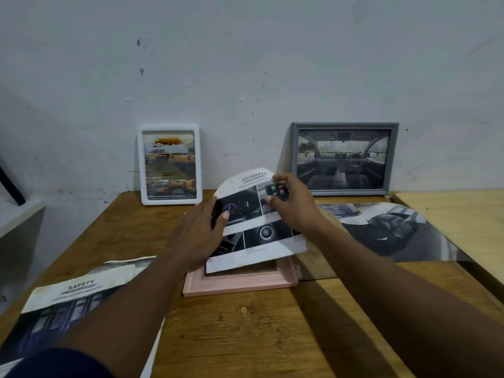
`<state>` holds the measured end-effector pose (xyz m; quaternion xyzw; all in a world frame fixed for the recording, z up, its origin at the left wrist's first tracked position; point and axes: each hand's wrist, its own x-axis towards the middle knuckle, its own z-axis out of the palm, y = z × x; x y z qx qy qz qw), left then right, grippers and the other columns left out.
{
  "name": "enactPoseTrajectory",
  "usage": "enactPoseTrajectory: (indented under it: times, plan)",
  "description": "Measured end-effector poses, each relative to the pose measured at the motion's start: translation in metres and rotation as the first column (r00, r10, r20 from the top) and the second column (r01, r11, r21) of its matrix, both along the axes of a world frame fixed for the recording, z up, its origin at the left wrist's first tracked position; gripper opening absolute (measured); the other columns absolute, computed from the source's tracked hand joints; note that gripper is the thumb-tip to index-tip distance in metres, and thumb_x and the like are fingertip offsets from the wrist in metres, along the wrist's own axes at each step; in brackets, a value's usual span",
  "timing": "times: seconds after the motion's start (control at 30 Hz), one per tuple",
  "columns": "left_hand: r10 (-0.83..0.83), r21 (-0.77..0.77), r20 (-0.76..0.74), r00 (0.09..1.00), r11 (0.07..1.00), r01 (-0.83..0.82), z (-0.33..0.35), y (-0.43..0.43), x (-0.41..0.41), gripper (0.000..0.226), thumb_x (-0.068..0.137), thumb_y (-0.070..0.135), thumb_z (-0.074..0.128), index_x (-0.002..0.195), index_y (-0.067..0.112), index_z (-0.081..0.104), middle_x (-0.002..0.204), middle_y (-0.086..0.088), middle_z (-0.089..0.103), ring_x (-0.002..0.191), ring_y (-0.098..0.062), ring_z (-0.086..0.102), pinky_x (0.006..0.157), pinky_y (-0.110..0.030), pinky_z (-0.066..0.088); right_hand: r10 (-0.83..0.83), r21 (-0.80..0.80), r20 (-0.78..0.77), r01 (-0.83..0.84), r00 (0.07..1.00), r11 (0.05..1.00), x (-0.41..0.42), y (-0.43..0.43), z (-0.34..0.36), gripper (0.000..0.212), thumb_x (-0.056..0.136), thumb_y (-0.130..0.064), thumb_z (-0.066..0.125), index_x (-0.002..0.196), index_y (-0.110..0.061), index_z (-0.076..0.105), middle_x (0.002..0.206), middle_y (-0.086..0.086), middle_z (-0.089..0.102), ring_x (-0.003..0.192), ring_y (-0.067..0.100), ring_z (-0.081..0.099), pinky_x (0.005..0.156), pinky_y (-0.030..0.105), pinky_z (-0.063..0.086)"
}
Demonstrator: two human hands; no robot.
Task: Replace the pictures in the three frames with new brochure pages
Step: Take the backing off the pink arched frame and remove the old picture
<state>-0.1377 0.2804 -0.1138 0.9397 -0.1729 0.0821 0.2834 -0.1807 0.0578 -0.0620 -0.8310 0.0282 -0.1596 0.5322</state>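
Note:
A pink frame [240, 282] lies flat on the wooden table [245, 336]. Over it curls a brochure page headed ADVANCED [259, 241]. My left hand [199, 233] grips the page's left edge, thumb on top. My right hand [294, 205] pinches its upper right part. A white frame [170, 165] with an orange-toned page and a grey frame [345, 158] showing a car interior lean upright against the wall.
A brochure headed SAFETY [73, 301] lies at the table's front left. A dark car page [390, 230] lies at the right, beside a lighter second table [463, 222]. A black rod [11, 186] leans at the far left above a white shelf [16, 214].

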Motion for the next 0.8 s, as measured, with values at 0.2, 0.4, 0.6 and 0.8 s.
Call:
enactPoseTrajectory:
  times: [0.2, 0.4, 0.6, 0.8]
  plan:
    - [-0.177, -0.044, 0.006, 0.984, 0.983, 0.177, 0.025, -0.085, -0.018, 0.056, 0.096, 0.051, 0.058, 0.147, 0.045, 0.035, 0.149, 0.009, 0.049, 0.133, -0.019, 0.048, 0.102, -0.047, 0.047, -0.085, -0.129, -0.177, 0.062, 0.981, 0.990, -0.026, -0.115, 0.029, 0.030, 0.086, -0.015, 0.075, 0.115, -0.017, 0.066, 0.113, 0.003, 0.062, 0.098, 0.018, 0.064, 0.081, 0.036, 0.058]
    - [-0.378, 0.182, -0.002, 0.926, 0.910, 0.372, 0.008, -0.195, -0.035, 0.070, 0.096, 0.048, 0.058, 0.157, 0.034, 0.028, 0.166, 0.006, 0.026, 0.151, -0.019, 0.023, 0.123, -0.045, 0.023, -0.358, -0.551, -0.321, 0.134, 0.877, 0.823, -0.057, -0.247, 0.015, 0.025, 0.080, -0.023, 0.081, 0.103, -0.020, 0.071, 0.110, 0.009, 0.068, 0.091, 0.022, 0.062, 0.073, 0.031, 0.049]
    - [-0.505, 0.312, -0.042, 0.862, 0.813, 0.491, -0.001, -0.256, -0.046, 0.052, 0.096, 0.054, 0.054, 0.143, 0.032, 0.050, 0.142, 0.005, 0.055, 0.128, -0.021, 0.048, 0.106, -0.045, 0.042, -0.493, -0.762, -0.321, 0.089, 0.809, 0.641, -0.058, -0.282, -0.022, 0.042, 0.086, -0.043, 0.071, 0.125, -0.029, 0.061, 0.133, 0.012, 0.054, 0.112, 0.030, 0.049, 0.089, 0.039, 0.043]
    - [-0.514, 0.381, -0.068, 0.855, 0.779, 0.498, -0.005, -0.268, -0.039, 0.055, 0.098, 0.055, 0.052, 0.146, 0.027, 0.050, 0.147, 0.001, 0.051, 0.135, -0.022, 0.044, 0.110, -0.044, 0.039, -0.361, -0.780, -0.335, -0.041, 0.870, 0.624, -0.050, -0.253, -0.052, 0.040, 0.093, -0.052, 0.056, 0.125, -0.029, 0.060, 0.135, 0.008, 0.055, 0.117, 0.028, 0.050, 0.095, 0.046, 0.044]
